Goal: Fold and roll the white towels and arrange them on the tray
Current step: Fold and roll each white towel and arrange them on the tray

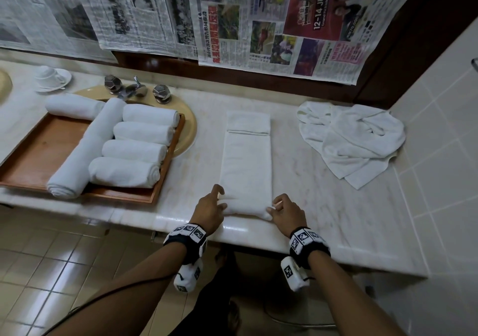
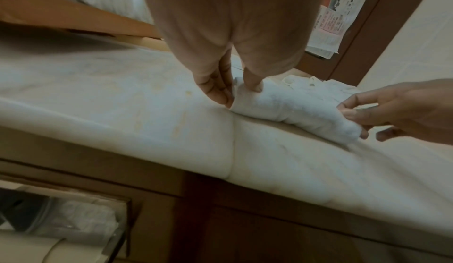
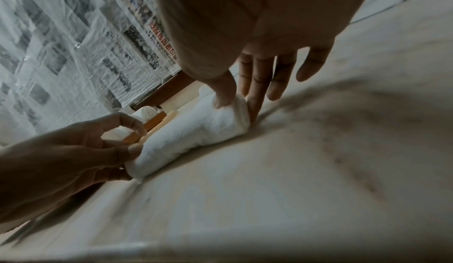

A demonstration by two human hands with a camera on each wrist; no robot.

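A white towel (image 1: 245, 159) lies folded into a long strip on the marble counter (image 1: 323, 206). Its near end is rolled up (image 2: 294, 110) (image 3: 196, 135) close to the front edge. My left hand (image 1: 210, 206) (image 2: 239, 94) pinches the roll's left end. The right end is pinched by my right hand (image 1: 280, 207) (image 3: 237, 110), thumb on top. A wooden tray (image 1: 44, 149) at the left holds several rolled towels (image 1: 134, 152), with a longer roll (image 1: 85, 149) lying across it. Loose crumpled towels (image 1: 357, 139) sit at the back right.
The tray rests over a beige sink (image 1: 187, 128) with a faucet (image 1: 134, 88) behind it. A cup and saucer (image 1: 51, 77) stand at the far left. Newspapers (image 1: 258, 20) cover the back wall. A tiled wall (image 1: 439, 128) closes the right side.
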